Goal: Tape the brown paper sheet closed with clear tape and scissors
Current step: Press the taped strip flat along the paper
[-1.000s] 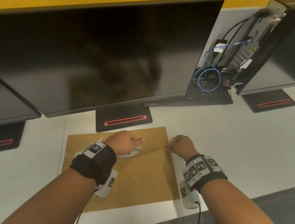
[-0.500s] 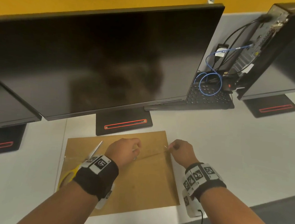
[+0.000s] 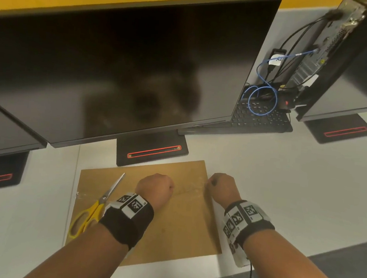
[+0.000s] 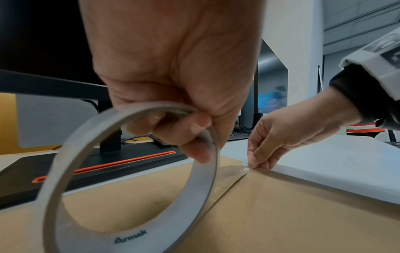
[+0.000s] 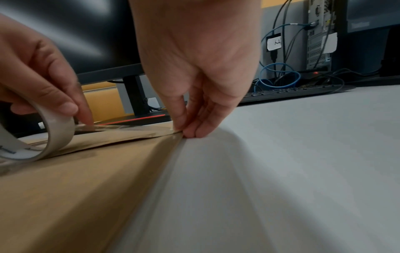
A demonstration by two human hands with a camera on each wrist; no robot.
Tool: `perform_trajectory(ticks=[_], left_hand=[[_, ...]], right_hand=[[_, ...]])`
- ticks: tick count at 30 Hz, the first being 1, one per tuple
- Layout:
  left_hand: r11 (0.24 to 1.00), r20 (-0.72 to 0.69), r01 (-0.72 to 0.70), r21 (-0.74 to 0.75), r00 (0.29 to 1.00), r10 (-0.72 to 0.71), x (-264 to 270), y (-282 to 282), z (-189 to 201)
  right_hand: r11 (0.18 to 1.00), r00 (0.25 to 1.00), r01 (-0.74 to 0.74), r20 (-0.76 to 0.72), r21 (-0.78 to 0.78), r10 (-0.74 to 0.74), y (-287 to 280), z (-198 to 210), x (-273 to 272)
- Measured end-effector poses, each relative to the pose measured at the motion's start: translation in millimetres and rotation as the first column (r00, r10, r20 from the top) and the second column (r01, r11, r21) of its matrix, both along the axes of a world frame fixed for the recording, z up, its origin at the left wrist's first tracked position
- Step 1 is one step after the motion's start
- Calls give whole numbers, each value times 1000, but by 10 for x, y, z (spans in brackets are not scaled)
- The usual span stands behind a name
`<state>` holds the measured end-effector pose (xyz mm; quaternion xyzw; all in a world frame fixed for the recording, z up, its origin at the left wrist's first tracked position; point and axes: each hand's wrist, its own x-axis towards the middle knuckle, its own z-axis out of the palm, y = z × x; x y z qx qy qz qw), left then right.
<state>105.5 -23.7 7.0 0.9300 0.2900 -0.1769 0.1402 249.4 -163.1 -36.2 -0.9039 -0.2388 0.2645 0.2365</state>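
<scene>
- Lying flat on the bench [image 3: 284,190], the paper sheet [image 3: 177,232] is looking light and floppy.
- Left hand [image 3: 155,188] is gripping the tape roll [image 4: 129,171]; right hand [image 3: 222,187], at 3 o'clock, is pinching the sticky tape end [image 4: 246,165].
- Scissors [image 3: 93,210] are lying at 9 o'clock.

Tape roll [image 4: 129,171] totally hidden under the left hand [image 3: 155,188] from the head view, bottom cropped in the left wrist shot. Scissors [image 3: 94,208] handles partly behind the wristband. Clear strip [image 5: 103,127] barely visible.

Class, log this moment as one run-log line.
left hand: holds tape roll | right hand: pins tape end on brown paper | scissors: idle
</scene>
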Motion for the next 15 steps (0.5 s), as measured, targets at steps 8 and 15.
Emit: perform_trajectory(ticks=[8, 15], left_hand=[[998, 0, -16, 53, 1000, 16, 20, -30, 38], [997, 69, -72, -22, 995, 74, -11, -16, 12]], right_hand=[[997, 996, -42, 80, -70, 47, 125, 0, -65], [971, 965, -239, 109, 1, 238, 140, -8, -177]])
